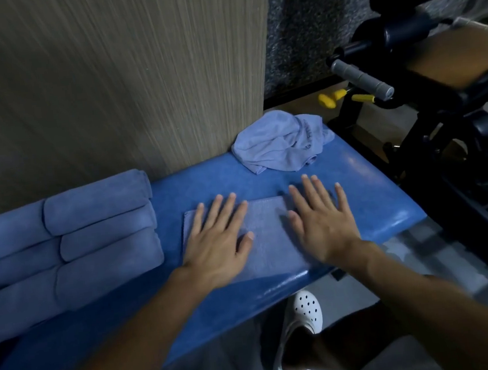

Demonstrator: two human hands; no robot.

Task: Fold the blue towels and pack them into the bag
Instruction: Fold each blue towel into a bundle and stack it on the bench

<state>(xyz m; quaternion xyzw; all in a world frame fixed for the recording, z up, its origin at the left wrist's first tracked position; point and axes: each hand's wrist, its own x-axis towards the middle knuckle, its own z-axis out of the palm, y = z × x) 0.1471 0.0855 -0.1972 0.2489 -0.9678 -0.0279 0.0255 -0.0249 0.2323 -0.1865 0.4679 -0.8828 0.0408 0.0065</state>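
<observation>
A flat, folded blue cloth towel (270, 242) lies near the front edge of the blue padded counter (373, 198), towards its right end. Both hands press on it palms down, the left hand (216, 245) on its left part and the right hand (324, 227) on its right, fingers (299, 206) straight and spread, grasping nothing. A crumpled pale blue towel (277, 145) sits at the far right corner. Rolled darker blue towels (99, 227) lie side by side at the left end. Beyond the right edge stands a black gym machine with a grey handle (361, 77); below the front edge shows a white perforated clog (305, 311).
</observation>
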